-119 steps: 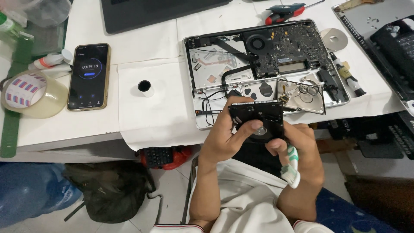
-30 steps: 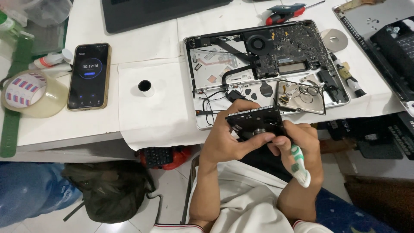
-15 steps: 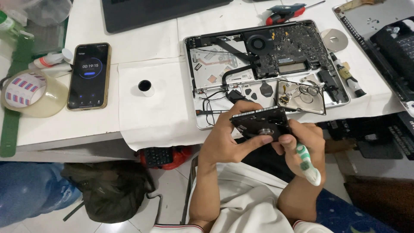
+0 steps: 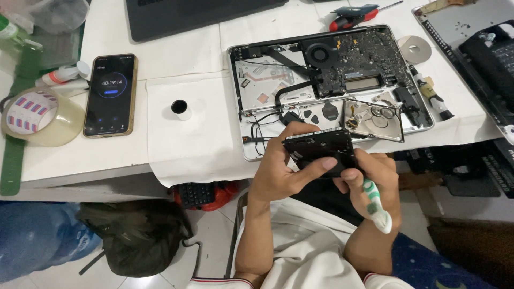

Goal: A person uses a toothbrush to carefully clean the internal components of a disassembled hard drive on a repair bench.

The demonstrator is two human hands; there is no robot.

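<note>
The single head-worn camera looks steeply down from above, close over the left hand (image 4: 278, 174) and right hand (image 4: 375, 176), with the white table (image 4: 182, 144) just beyond them.

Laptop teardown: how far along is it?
Done: the laptop lies open on the table, bottom cover off, board and fan exposed. In hand: left hand holds a flat black component above the table edge; right hand supports it and grips a green-and-white tool handle. Left: everything else looks still seated in the chassis.
</note>
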